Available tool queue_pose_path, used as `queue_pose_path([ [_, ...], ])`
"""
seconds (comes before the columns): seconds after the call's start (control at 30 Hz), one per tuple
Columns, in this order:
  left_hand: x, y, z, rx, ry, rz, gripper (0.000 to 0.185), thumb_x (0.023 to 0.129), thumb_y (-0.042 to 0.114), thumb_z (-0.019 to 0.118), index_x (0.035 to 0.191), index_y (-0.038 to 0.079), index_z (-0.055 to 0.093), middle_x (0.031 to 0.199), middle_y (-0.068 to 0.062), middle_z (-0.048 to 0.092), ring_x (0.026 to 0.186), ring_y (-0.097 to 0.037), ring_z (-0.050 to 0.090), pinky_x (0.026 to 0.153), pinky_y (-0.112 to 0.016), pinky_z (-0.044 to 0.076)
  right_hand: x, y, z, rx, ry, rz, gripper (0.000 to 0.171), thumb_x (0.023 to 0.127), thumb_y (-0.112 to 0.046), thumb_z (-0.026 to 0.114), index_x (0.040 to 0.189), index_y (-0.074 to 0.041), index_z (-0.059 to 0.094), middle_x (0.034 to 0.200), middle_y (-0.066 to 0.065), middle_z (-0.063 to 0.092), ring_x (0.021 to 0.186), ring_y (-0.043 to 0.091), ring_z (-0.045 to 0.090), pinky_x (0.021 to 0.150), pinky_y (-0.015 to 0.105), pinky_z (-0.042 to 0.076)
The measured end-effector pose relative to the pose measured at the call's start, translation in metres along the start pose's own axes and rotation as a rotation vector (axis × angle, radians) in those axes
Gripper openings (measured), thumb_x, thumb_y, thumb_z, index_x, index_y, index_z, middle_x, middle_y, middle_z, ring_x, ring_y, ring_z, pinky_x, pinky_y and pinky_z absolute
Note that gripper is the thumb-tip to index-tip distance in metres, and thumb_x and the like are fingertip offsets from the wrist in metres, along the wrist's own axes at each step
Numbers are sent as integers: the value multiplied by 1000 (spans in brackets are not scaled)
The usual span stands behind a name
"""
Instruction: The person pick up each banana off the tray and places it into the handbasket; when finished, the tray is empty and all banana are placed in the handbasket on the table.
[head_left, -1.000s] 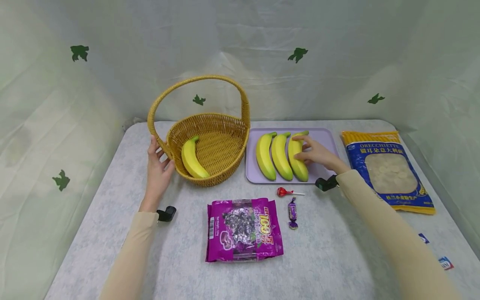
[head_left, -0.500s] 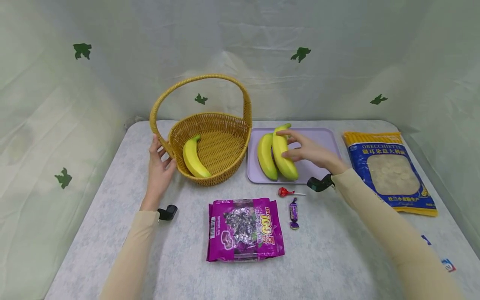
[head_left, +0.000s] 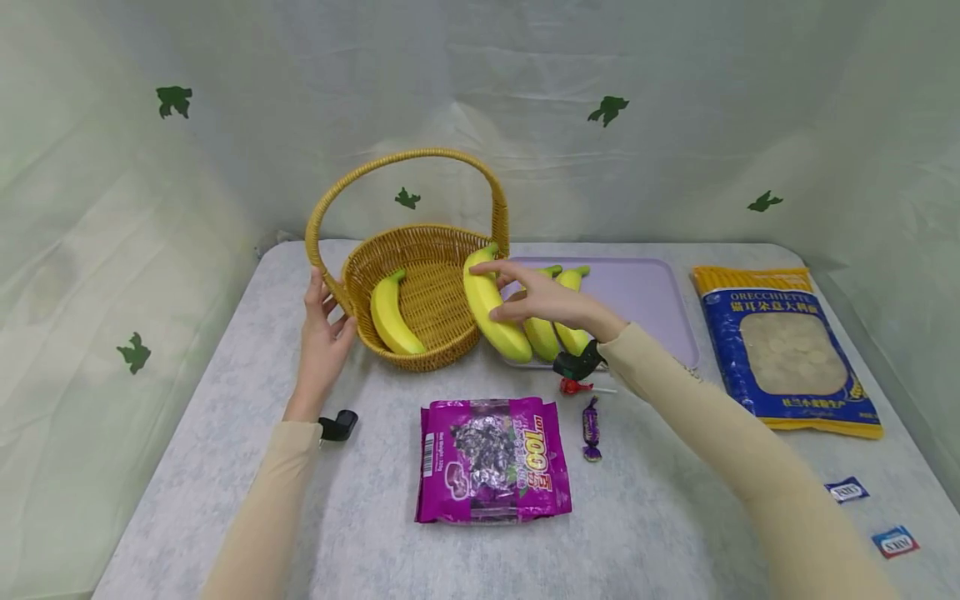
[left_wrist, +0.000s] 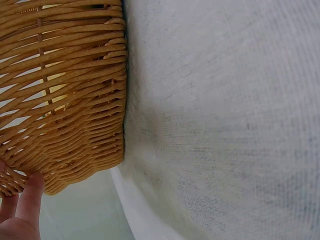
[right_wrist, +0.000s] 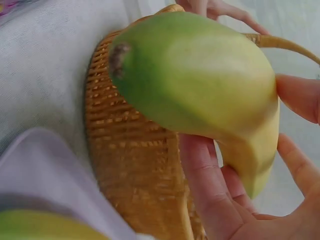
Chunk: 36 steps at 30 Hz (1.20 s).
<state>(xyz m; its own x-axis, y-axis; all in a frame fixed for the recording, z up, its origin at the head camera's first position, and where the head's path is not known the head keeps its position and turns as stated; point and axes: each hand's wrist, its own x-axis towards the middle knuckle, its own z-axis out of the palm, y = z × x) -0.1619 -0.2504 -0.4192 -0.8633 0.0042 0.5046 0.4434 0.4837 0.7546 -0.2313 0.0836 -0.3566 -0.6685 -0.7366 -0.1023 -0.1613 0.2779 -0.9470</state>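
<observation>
In the head view, my right hand [head_left: 543, 298] holds a yellow banana [head_left: 484, 292] between thumb and fingers, raised over the right rim of the wicker basket [head_left: 438, 292]. The right wrist view shows this banana's green tip [right_wrist: 145, 65] close up, with the basket wall behind. My left hand [head_left: 324, 354] grips the basket at the left foot of its tall handle; only a few of its fingers [left_wrist: 32, 197] show in the left wrist view. Inside the basket lies another banana [head_left: 392, 317]. Two more bananas [head_left: 542, 337] rest on the lilac tray [head_left: 645, 312], partly covered by my right hand.
A purple candy bag [head_left: 495, 458] lies at front centre, with a red lollipop [head_left: 573, 387] and a wrapped candy [head_left: 591, 429] beside it. Right of the tray is a blue-and-yellow pasta bag [head_left: 787, 350]. Two small packets [head_left: 895, 542] lie near the right edge.
My right hand has lifted the rightmost banana off the tray and carried it left to the basket's rim. The left hand has stayed at the basket. The head view has shifted slightly.
</observation>
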Motion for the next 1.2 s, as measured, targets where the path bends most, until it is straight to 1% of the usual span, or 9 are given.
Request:
queue_pose_path([
  [0.13, -1, 17, 0, 3, -2, -7, 87, 91, -15, 46, 154, 28, 2, 142, -28, 28, 127, -45, 37, 96, -47, 42, 18, -8, 10, -13, -3, -18, 65, 90, -16, 65, 147, -23, 37, 132, 16, 38, 94, 27, 55, 79, 43, 50],
  [0.3, 0, 20, 1, -2, 1, 15, 88, 90, -17, 45, 153, 28, 2, 140, -29, 29, 126, -47, 37, 95, -36, 44, 43, -15, 18, -1, 16, -8, 63, 91, -16, 65, 147, -25, 38, 133, 15, 40, 76, 23, 49, 68, 40, 48],
  [0.47, 0, 18, 2, -3, 5, 27, 89, 90, -17, 45, 153, 28, 2, 140, -29, 30, 126, -46, 37, 93, -32, 44, 63, -20, 25, 24, 44, -12, 62, 91, -15, 64, 147, -23, 40, 135, 9, 43, 102, 19, 49, 77, 38, 50],
  [0.53, 0, 18, 2, -4, 5, 23, 89, 90, -17, 45, 153, 28, 2, 140, -29, 29, 126, -46, 37, 93, -34, 44, 71, -19, 28, 21, 55, -14, 61, 91, -14, 64, 146, -22, 40, 134, 7, 44, 115, 18, 45, 81, 38, 51],
  [0.63, 1, 18, 2, -6, 3, 14, 88, 90, -17, 44, 153, 27, 1, 140, -30, 29, 127, -46, 37, 94, -44, 44, 81, -17, 33, 11, 72, -4, 59, 91, -14, 63, 146, -20, 42, 133, 8, 46, 118, 21, 45, 81, 37, 51],
  [0.87, 0, 21, 1, 6, -3, -28, 86, 91, -16, 44, 153, 23, -2, 142, -30, 27, 128, -44, 36, 92, -61, 39, 102, -9, 50, -25, 119, 70, 55, 92, -12, 62, 144, -17, 45, 117, 15, 50, 95, 20, 53, 74, 33, 52],
  [1.03, 0, -6, 2, 2, 2, -36, 86, 92, -11, 45, 154, 27, -2, 144, -22, 28, 130, -36, 36, 93, -58, 40, 113, 0, 61, -38, 130, 141, 53, 93, -10, 61, 143, -15, 45, 93, 10, 48, 64, 13, 43, 67, 35, 47],
  [1.1, 0, -17, 2, 0, 5, -34, 86, 93, -10, 46, 154, 28, -2, 144, -20, 29, 131, -34, 36, 93, -55, 41, 116, 0, 64, -46, 131, 169, 53, 93, -10, 60, 143, -15, 45, 96, 10, 48, 62, 13, 40, 64, 34, 45],
  [1.2, 0, -17, 2, -1, 8, -33, 85, 93, -9, 45, 153, 28, -2, 143, -19, 29, 131, -33, 36, 94, -47, 43, 119, -1, 69, -88, 126, 190, 53, 93, -10, 60, 144, -14, 45, 117, 15, 51, 76, 16, 46, 63, 29, 44],
])
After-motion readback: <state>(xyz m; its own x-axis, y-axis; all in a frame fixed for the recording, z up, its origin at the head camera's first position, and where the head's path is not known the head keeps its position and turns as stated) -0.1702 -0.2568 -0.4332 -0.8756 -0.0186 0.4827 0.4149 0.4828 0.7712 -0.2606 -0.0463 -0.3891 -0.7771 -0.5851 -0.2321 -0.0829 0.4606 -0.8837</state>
